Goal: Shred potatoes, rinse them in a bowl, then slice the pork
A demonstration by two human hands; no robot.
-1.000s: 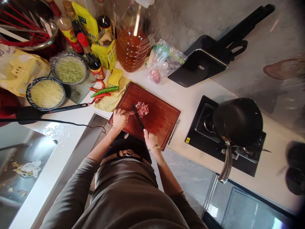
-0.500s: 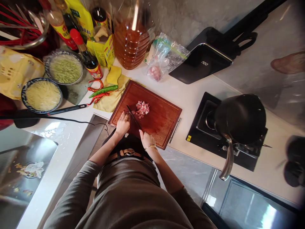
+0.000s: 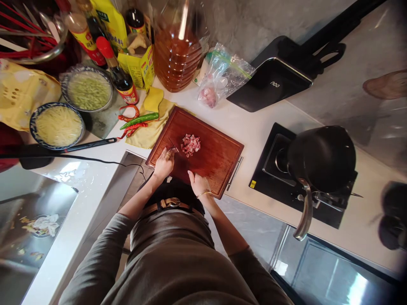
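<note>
Left hand: the left hand sits on the near-left part of the cutting board, fingers curled narrow, tips pressed down by a small scrap of meat at its 1 o'clock; whether they pinch it I cannot tell.
Right hand: the right hand is fisted at the board's near edge, closed round a dark knife handle; a thin bangle rings the wrist.
Knife: the blade runs from the right hand toward 11 o'clock, tip just beside the left fingertips; it is dark against the board and hard to trace.
Meat: a small heap of diced pink meat lies mid-board, at 1 o'clock from the left hand, just apart from the blade.
Board: red-brown wood on the white counter, a metal handle on its right end.
At 10 o'clock: green chilli and red chillies on a yellow cloth.
At 12 o'clock: a clear bag and a big oil jug.
At 3 o'clock: a black pot on the stove.
</note>
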